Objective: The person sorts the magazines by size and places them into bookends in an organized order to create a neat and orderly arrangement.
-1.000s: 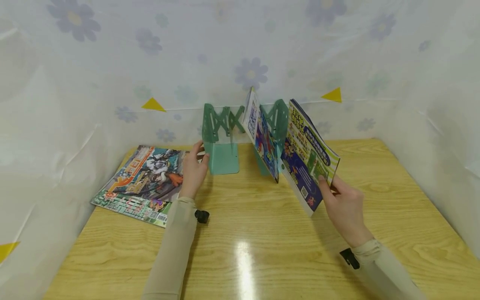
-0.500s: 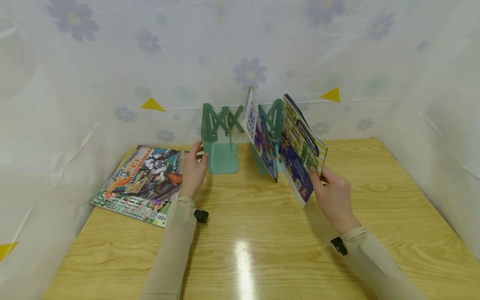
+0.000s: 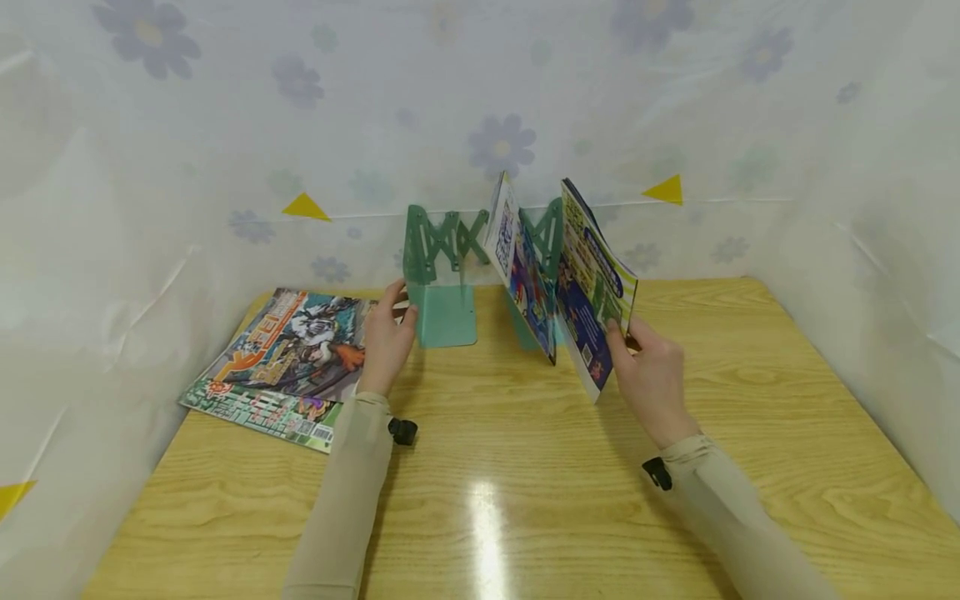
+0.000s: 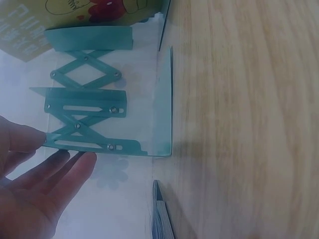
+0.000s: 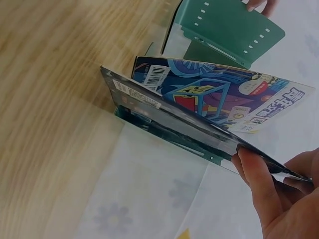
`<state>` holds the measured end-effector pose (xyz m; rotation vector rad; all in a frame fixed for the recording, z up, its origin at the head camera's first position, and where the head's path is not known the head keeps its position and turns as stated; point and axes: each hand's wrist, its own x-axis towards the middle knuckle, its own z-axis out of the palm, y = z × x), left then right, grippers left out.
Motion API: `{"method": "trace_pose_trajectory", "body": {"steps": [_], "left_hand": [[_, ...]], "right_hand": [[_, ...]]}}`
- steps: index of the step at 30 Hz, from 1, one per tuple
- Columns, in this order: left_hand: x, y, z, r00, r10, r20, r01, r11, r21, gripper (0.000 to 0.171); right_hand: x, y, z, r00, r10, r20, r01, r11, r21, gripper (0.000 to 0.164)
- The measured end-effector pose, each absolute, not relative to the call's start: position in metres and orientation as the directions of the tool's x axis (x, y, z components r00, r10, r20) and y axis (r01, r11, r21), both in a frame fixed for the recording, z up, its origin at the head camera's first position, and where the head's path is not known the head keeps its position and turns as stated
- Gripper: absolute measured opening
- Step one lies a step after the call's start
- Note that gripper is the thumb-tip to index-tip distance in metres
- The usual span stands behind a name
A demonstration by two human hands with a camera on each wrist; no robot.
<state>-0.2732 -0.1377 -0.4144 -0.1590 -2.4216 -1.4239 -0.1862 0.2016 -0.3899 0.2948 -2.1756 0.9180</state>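
Observation:
A green expanding bookend rack [image 3: 447,315] with crossed slats stands at the back of the table. My left hand [image 3: 387,337] pinches its left end plate, thumb on one side and fingers on the other in the left wrist view. A thin magazine [image 3: 525,275] leans in the rack's right part, its blue cover [image 5: 199,92] facing the right wrist camera. My right hand [image 3: 651,375] grips a yellow and dark blue magazine [image 3: 588,292] by its near edge, tilted. In the right wrist view this magazine lies between the leaning one and the rack's right end plate [image 5: 164,137].
Two overlapping magazines [image 3: 300,350] lie flat on the table's left side, partly behind my left hand. A flowered white sheet [image 3: 502,83] hangs behind the wooden table [image 3: 480,450] and along both sides. Yellow triangles [image 3: 306,207] mark the sheet.
My right hand has moved left and away from me, bringing the yellow and dark blue magazine closer to the leaning one. My left hand stays on the rack's left end.

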Motion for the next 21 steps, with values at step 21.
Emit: {"method": "trace_pose_trajectory", "body": {"steps": [21], "left_hand": [[-0.273, -0.138, -0.415, -0.94, -0.063, 0.335, 0.26, 0.502, 0.825, 0.048]], "right_hand": [[-0.216, 0.187, -0.392, -0.691, 0.12, 0.713, -0.448, 0.703, -0.553, 0.017]]}}
